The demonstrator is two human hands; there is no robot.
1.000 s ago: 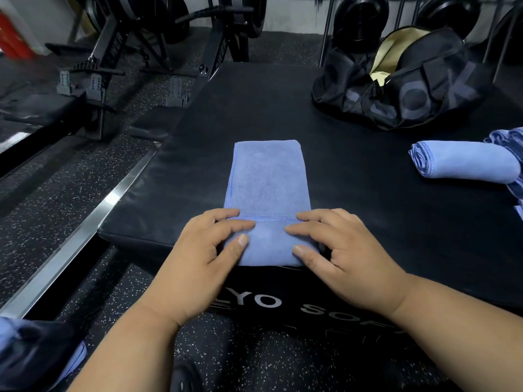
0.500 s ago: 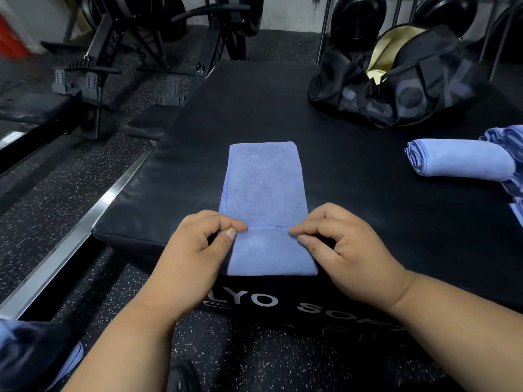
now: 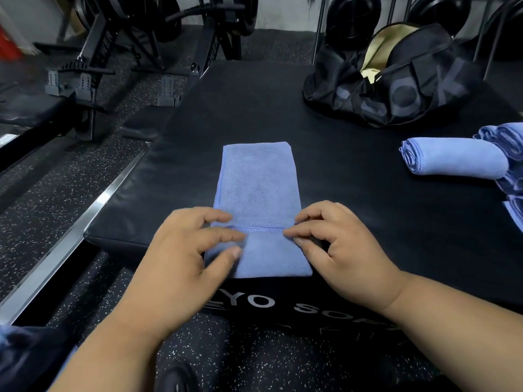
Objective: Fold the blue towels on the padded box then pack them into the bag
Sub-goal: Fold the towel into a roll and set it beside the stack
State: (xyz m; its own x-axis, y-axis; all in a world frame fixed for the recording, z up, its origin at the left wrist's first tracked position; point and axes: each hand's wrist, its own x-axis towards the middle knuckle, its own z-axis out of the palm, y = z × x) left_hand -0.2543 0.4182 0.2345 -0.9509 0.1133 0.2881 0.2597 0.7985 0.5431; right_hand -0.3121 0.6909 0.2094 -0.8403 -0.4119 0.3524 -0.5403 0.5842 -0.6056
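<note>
My left hand (image 3: 181, 258) lies on the near left part of the folded blue towel (image 3: 259, 190). Its fingers are bent, the fingertips meet the stitched hem that crosses the towel, and my thumb presses flat on the flap below that hem; whether cloth is pinched between thumb and fingers I cannot tell, as the hand is blurred. The towel is a long strip on the black padded box (image 3: 353, 171). Its long axis runs from the near edge of the box toward the far edge, and its near end lies flush with the near edge, above the white lettering on the front wall. My right hand (image 3: 339, 250) holds the right end of the same hem, fingers curled, forefinger and thumb pinching the hem at the towel's right edge. Toward the right edge of the box a rolled blue towel (image 3: 455, 159) lies crosswise, its coiled end facing left, touching a heap of more blue towels (image 3: 509, 165) at the frame's edge. At the far right corner stands the black bag (image 3: 396, 89), unzipped, its pale lining showing.
</note>
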